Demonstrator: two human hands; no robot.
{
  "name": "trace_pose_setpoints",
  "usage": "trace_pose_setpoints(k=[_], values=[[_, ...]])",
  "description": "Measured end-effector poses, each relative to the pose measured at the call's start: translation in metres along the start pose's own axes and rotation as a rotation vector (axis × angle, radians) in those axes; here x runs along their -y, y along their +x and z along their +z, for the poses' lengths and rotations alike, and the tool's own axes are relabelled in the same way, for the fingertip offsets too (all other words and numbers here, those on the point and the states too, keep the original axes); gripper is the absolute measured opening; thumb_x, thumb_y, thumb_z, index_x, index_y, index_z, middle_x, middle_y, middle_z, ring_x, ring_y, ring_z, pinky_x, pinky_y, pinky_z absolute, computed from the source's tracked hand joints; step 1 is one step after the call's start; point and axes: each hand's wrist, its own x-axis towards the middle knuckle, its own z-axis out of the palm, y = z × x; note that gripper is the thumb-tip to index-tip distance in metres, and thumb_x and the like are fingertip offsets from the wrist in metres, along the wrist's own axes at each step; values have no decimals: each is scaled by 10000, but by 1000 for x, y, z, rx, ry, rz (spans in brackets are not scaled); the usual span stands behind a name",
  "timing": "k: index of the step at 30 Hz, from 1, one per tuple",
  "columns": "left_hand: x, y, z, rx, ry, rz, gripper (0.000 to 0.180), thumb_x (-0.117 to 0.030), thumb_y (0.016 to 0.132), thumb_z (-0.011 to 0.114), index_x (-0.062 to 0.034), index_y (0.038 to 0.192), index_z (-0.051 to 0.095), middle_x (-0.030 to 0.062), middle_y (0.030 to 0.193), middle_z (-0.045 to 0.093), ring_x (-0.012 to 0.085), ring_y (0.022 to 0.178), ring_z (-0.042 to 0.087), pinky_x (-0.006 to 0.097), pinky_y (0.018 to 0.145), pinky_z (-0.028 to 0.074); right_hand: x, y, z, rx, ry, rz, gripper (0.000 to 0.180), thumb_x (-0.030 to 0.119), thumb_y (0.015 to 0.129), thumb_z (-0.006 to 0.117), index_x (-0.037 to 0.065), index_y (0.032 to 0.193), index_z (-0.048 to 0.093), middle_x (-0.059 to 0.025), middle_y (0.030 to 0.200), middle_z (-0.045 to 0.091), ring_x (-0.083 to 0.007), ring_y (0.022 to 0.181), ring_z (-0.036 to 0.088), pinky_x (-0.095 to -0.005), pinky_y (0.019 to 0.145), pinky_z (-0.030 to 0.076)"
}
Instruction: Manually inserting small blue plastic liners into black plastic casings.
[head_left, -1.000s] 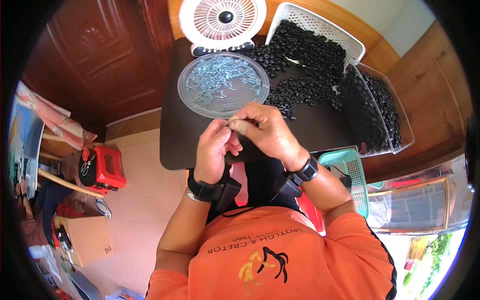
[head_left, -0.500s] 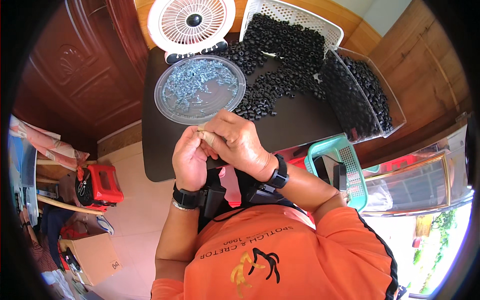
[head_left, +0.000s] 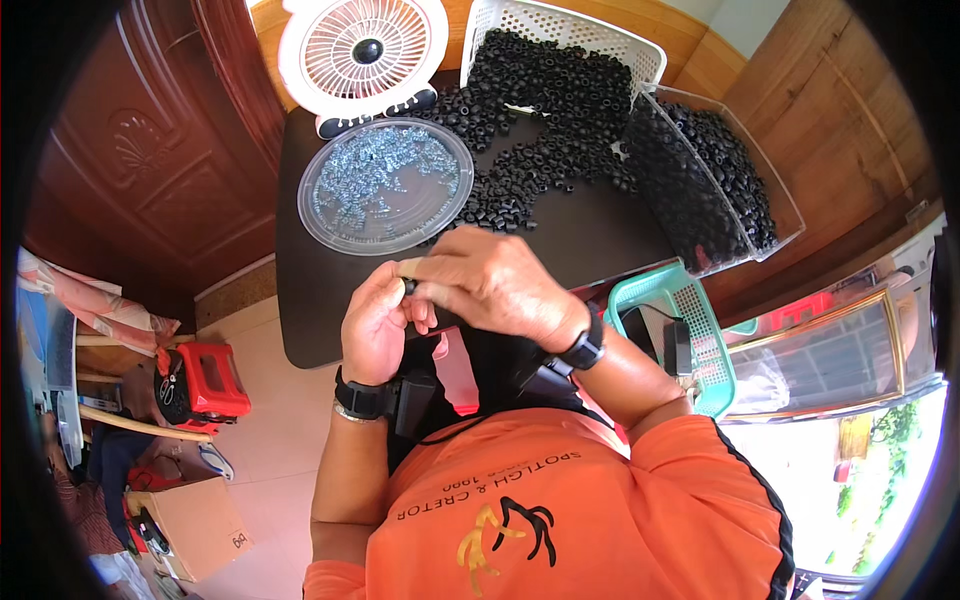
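Note:
My two hands meet just above the near edge of the dark table. A small black ring-shaped part (head_left: 409, 286) is pinched between the thumb and fingers of my left hand (head_left: 375, 328). My right hand (head_left: 500, 285) reaches over from the right, its closed fingertips against the same part; whether they hold something else too is hidden. Beyond the hands lies a shallow round clear dish (head_left: 310, 215) with many tiny bluish see-through pieces (head_left: 365, 165). A loose spread of black ring-shaped parts (head_left: 540, 165) covers the table to its right.
A white perforated basket (head_left: 645, 58) tipped toward me and a clear bin (head_left: 765, 165) hold more black parts. The white fan (head_left: 435, 40) stands behind the dish. At the table's right edge sits a turquoise basket (head_left: 715, 365) with a black device.
My right hand has shifted slightly right and its fingers have straightened a little. The black part between the fingertips now shows. The whole view has tilted slightly.

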Motion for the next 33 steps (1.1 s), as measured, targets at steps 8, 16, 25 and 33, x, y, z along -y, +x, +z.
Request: trace_pose_setpoints(k=[8, 16, 25, 33], values=[[-2, 3, 10, -42, 48, 33, 205, -238, 922, 454, -39, 885, 487, 61, 718, 493, 182, 661, 511, 289, 598, 409, -108, -48, -64, -213, -525, 506, 148, 200, 789, 636, 75, 850, 684, -105, 858, 660, -296, 841, 633, -401, 740, 515], [2, 3, 9, -56, 100, 17, 201, -232, 913, 469, -34, 897, 500, 59, 705, 510, 180, 656, 525, 280, 603, 412, -143, -52, -69, -15, -457, 630, 152, 195, 781, 642, 50, 822, 666, -143, 865, 638, -333, 846, 614, -432, 764, 496], [3, 1, 10, -64, 140, 13, 182, -210, 897, 498, -32, 925, 518, 66, 755, 555, 167, 680, 558, 268, 628, 423, -146, -55, -63, -7, -521, 551, 139, 142, 776, 587, 16, 821, 626, -166, 865, 633, -347, 852, 610, -443, 760, 496], [2, 1, 13, -73, 121, 8, 185, -222, 884, 528, -40, 906, 545, 35, 756, 566, 125, 680, 556, 243, 634, 421, -144, -51, -61, 39, -511, 528, 128, 134, 783, 588, 18, 822, 622, -177, 894, 641, -363, 844, 613, -437, 746, 502]])
